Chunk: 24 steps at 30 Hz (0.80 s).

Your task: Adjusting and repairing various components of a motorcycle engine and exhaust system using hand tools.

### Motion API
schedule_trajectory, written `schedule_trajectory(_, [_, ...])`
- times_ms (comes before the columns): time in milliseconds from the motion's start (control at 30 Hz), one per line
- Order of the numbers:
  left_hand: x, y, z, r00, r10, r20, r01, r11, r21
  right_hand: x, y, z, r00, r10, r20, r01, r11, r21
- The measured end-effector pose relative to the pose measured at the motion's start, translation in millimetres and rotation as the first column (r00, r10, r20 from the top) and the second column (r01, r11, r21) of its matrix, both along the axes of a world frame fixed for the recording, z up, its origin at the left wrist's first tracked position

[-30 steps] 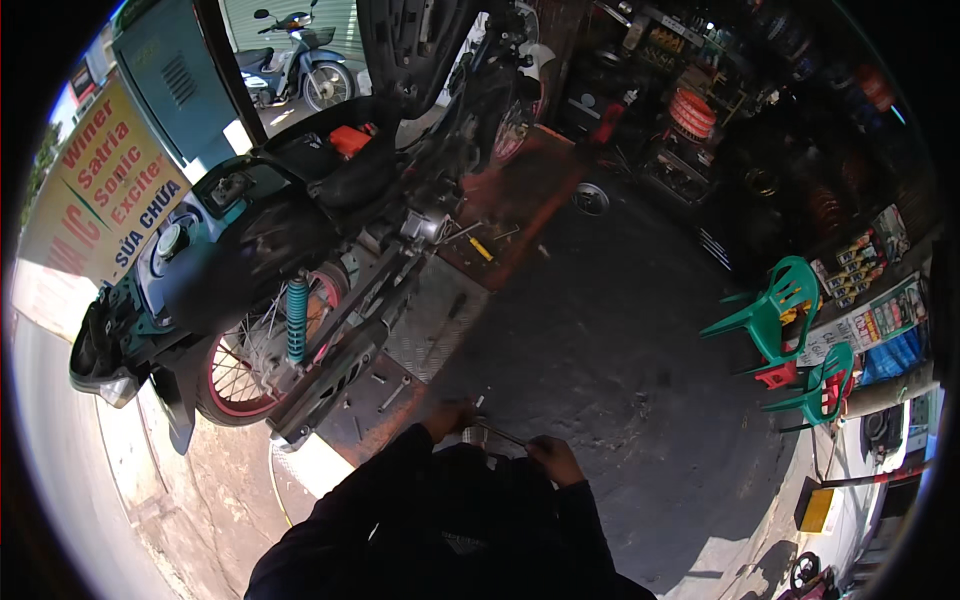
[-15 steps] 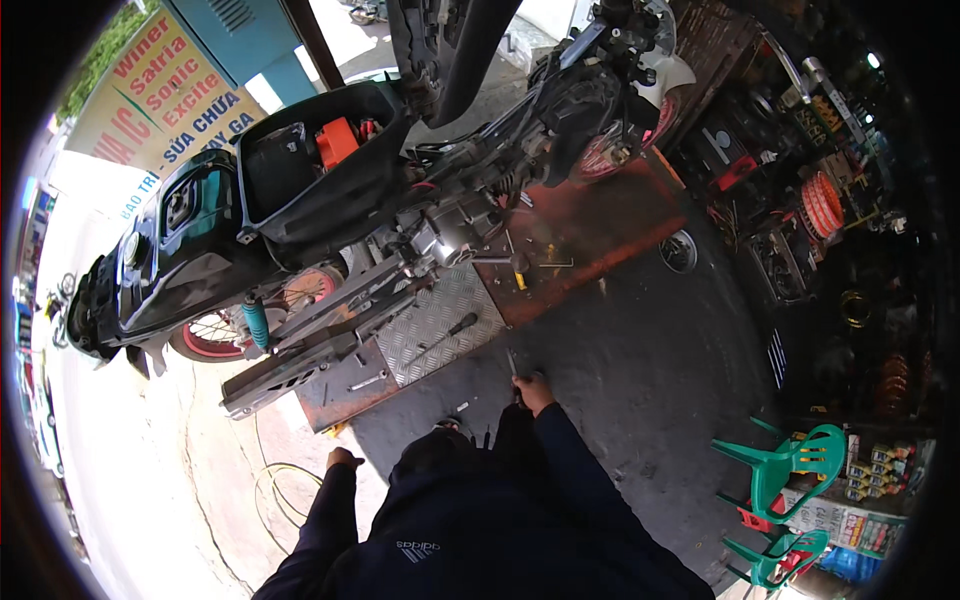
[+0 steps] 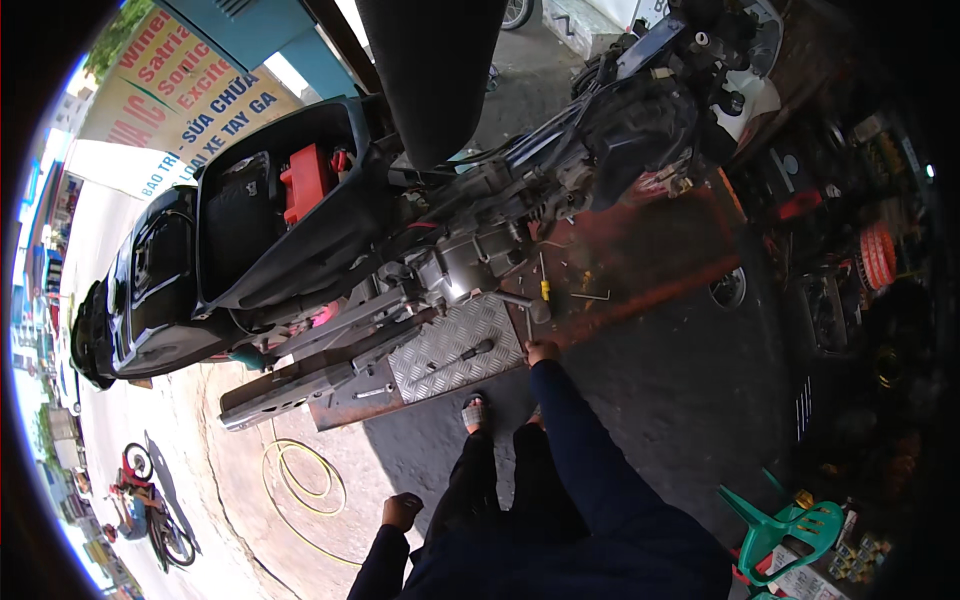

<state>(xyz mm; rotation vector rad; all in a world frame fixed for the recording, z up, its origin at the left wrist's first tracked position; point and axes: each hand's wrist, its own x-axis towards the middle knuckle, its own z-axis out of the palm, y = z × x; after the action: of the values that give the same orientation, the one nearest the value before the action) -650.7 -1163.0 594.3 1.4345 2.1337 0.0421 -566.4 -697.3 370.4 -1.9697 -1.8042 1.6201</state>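
My right hand is closed around a slim metal tool whose exact kind I cannot make out; its shaft points toward the work platform's edge. Beyond it stands a partly stripped motorbike, its silver engine case exposed. A hammer, a yellow-handled screwdriver and an L-shaped hex key lie on the rusty red platform. On its checkered metal plate rests a dark-handled tool. My left hand hangs low at my side, fingers curled, nothing visible in it.
A wrench lies near the platform's left end. The open storage box holds a red object. A yellow hose coils on the ground at left; a green chair stands at right. A rider on a motorbike is on the street.
I have come closer to the platform, and my right hand with the tool has reached forward to its edge. My left hand hangs lower in view. A rider has appeared on the street.
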Motion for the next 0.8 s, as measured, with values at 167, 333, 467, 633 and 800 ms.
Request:
schedule_trajectory(167, [-26, 4, 9, 0.637, 0.749, 0.184, -0.614, 0.636, -0.467, -8, 1, -29, 0.997, -0.07, 0.015, 0.071, 0.996, -0.054])
schedule_trajectory(333, [-71, 3, -18, 0.899, 0.406, 0.162, -0.367, 0.902, -0.226, 19, -23, 30, 0.818, -0.48, -0.317, 0.25, 0.793, -0.556])
schedule_trajectory(467, [-96, 62, -33, 0.866, 0.327, 0.379, -0.298, 0.945, -0.134, 39, -52, 100, 0.72, -0.589, -0.367, 0.261, 0.72, -0.643])
schedule_trajectory(633, [-34, 246, -4, 0.739, 0.415, 0.531, -0.429, 0.897, -0.104, 59, -94, 174, 0.563, -0.758, -0.328, 0.305, 0.56, -0.77])
schedule_trajectory(800, [112, 366, 55, 0.951, -0.259, 0.168, 0.104, 0.781, 0.616, 106, -56, 254, 0.012, -0.716, -0.698, 0.051, 0.698, -0.714])
